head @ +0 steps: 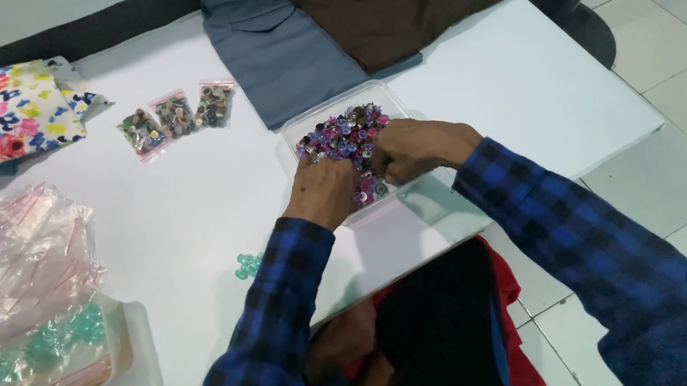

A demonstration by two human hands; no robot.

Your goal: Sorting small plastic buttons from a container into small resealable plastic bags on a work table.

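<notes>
As seen from the head camera, the clear tray (391,99) of purple, pink and dark buttons (346,137) sits on the white bench (190,210), toward its right edge, directly under both hands. Left hand (321,188): fingers curled down into the near side of the button pile, touching it; can't tell if it has pinched any. Right hand (416,147): loosely closed, knuckles up, fingertips buried in the pile's right side; grip contents hidden. Both forearms in blue-black plaid sleeves angle in from the near edge, converging on the tray. Small teal cluster of buttons (248,264) lies on the bench just beside the left wrist. Three filled small bags (177,114) lie well apart, toward the far edge.
</notes>
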